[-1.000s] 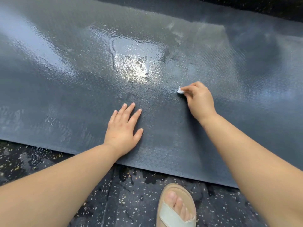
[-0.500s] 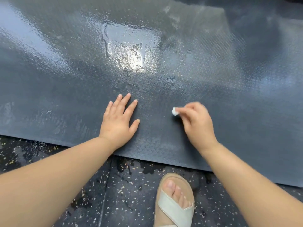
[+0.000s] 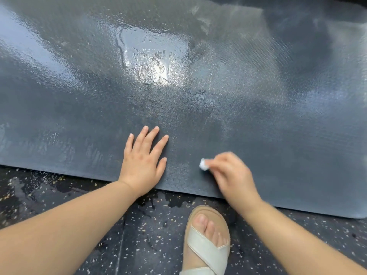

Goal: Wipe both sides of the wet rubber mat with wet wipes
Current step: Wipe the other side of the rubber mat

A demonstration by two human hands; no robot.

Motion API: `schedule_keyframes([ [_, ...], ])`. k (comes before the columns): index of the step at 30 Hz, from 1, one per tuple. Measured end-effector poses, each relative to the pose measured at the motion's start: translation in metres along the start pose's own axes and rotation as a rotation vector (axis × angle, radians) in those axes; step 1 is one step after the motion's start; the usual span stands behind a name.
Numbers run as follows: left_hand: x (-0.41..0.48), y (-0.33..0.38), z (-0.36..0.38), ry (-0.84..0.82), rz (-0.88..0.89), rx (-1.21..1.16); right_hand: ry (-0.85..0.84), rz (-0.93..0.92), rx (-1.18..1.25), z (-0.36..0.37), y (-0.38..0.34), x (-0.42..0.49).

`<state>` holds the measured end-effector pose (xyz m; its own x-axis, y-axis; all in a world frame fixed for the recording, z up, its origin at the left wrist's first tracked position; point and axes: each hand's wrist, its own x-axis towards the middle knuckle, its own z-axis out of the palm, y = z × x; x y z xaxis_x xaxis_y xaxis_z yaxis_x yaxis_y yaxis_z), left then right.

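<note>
A large dark grey rubber mat [image 3: 258, 120] lies flat on the floor and fills most of the view. Its surface is wet, with a shiny puddle [image 3: 153, 62] near the top centre. My left hand [image 3: 144, 161] rests flat on the mat near its front edge, fingers spread. To its right, my right hand [image 3: 231, 175] pinches a small bunched white wet wipe [image 3: 203, 164] against the mat, close to the front edge. The right hand is motion-blurred.
In front of the mat is black speckled flooring [image 3: 59, 195] with wet patches. My foot in a beige sandal with white straps [image 3: 206, 245] stands just below the mat's edge. The mat's rounded front right corner [image 3: 359, 216] shows at the right.
My right hand has dragged the wipe toward me across the mat, from near the puddle's edge to close to the front edge. The left hand stays flat in place.
</note>
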<state>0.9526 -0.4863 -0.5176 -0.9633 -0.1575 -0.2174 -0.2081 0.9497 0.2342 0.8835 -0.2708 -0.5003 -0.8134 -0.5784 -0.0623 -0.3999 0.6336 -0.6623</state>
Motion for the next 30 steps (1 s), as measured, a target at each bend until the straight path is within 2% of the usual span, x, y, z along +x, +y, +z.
schedule_keyframes([
  [3, -0.011, 0.004, 0.000, -0.044, 0.074, 0.045, 0.178, 0.106, -0.135, -0.020, 0.021, 0.048],
  [6, -0.016, 0.004, 0.001, -0.068, 0.082, 0.064, 0.150, 0.143, -0.213, -0.022, 0.034, 0.066],
  [9, -0.015, 0.004, 0.000, -0.073, 0.072, 0.057, 0.166, 0.127, -0.197, -0.010, 0.028, 0.039],
  [11, -0.014, 0.005, -0.001, -0.082, 0.069, 0.056, 0.121, 0.064, -0.183, -0.001, 0.018, 0.004],
  [13, -0.015, 0.005, -0.001, -0.082, 0.070, 0.055, -0.004, 0.010, -0.149, 0.003, 0.008, -0.029],
  [15, -0.016, 0.005, 0.000, -0.082, 0.072, 0.055, -0.063, 0.015, -0.082, -0.002, 0.006, -0.048],
  [17, -0.016, 0.004, 0.002, -0.073, 0.079, 0.051, 0.057, 0.120, 0.003, -0.013, 0.014, -0.047],
  [20, -0.015, 0.004, 0.002, -0.062, 0.083, 0.040, 0.283, 0.385, 0.016, -0.033, 0.027, -0.039],
  [23, -0.016, 0.004, 0.001, -0.064, 0.078, 0.046, 0.261, 0.566, -0.046, -0.026, 0.028, -0.042],
  [27, -0.015, 0.003, 0.001, -0.071, 0.079, 0.045, 0.252, 0.582, -0.094, 0.002, 0.011, -0.043],
  [30, -0.015, 0.003, 0.000, -0.072, 0.085, 0.046, 0.211, 0.463, -0.055, 0.020, -0.014, -0.034],
])
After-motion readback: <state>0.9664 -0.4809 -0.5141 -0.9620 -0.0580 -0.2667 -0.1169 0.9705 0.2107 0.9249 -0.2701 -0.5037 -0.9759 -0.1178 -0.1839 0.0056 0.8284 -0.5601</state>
